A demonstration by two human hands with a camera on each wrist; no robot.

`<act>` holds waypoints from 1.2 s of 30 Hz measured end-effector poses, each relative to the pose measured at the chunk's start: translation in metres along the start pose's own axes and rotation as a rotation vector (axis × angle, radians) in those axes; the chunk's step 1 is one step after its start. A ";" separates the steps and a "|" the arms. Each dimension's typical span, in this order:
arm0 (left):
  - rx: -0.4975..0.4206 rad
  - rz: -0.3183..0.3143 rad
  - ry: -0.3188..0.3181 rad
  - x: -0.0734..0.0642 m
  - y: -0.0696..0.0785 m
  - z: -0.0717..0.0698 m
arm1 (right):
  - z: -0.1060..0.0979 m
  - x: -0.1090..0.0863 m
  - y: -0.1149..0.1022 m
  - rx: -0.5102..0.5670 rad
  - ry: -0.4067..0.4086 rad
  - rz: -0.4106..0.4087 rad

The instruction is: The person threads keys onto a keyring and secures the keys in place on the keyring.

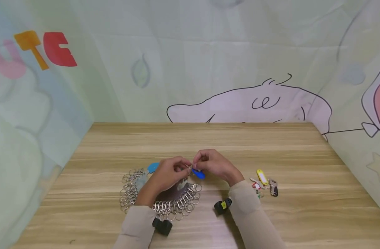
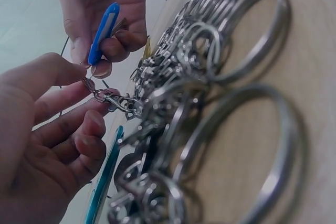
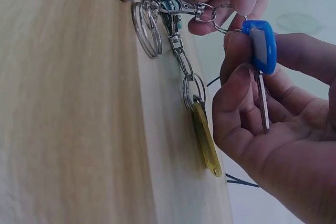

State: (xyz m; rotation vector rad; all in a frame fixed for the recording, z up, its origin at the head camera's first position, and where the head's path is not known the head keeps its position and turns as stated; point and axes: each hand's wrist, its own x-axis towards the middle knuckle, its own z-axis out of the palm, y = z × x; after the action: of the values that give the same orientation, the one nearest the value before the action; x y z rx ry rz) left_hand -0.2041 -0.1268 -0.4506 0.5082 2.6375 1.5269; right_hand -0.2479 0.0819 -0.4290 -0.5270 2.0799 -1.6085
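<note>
Over the middle of the table, my left hand [image 1: 168, 173] and right hand [image 1: 215, 164] meet fingertip to fingertip. The left thumb and a finger pinch a metal split ring [image 3: 216, 20], which is linked to a silver swivel clasp [image 3: 181, 6]. My right hand pinches a blue key tag [image 3: 264, 48] with a pale label, close against that ring. A metal key [image 3: 263, 103] hangs below the tag, in front of the right palm. Below the left hand lies a large bunch of clasps and rings [image 1: 174, 206], fanned out in a curve.
A light-blue tag [image 1: 153, 167] lies beyond the left wrist. A yellow tag [image 3: 207, 142] hangs from a clasp near the right hand. On the table's right lie another yellow tag [image 1: 262, 176], a black-and-silver key [image 1: 273, 187] and several small keys. Printed cloth walls surround the table [image 1: 115, 138].
</note>
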 end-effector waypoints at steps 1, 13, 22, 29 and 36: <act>-0.003 -0.005 -0.001 0.000 0.000 0.000 | 0.000 0.000 0.000 -0.005 -0.003 -0.007; -0.047 -0.056 -0.018 -0.002 0.001 -0.001 | -0.001 -0.002 -0.003 -0.055 -0.032 -0.074; -0.048 -0.060 -0.025 -0.001 0.001 -0.002 | -0.001 -0.004 -0.004 -0.065 -0.050 -0.085; -0.016 0.002 -0.065 0.000 0.001 -0.001 | -0.001 -0.003 -0.002 -0.027 -0.027 -0.051; -0.039 0.025 -0.028 0.002 0.002 0.003 | 0.000 -0.002 -0.003 -0.005 -0.003 -0.014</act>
State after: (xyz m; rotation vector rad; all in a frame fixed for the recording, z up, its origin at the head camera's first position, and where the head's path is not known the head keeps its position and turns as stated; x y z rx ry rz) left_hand -0.2045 -0.1226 -0.4501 0.5582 2.5851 1.5630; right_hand -0.2462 0.0826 -0.4256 -0.5465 2.0830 -1.6106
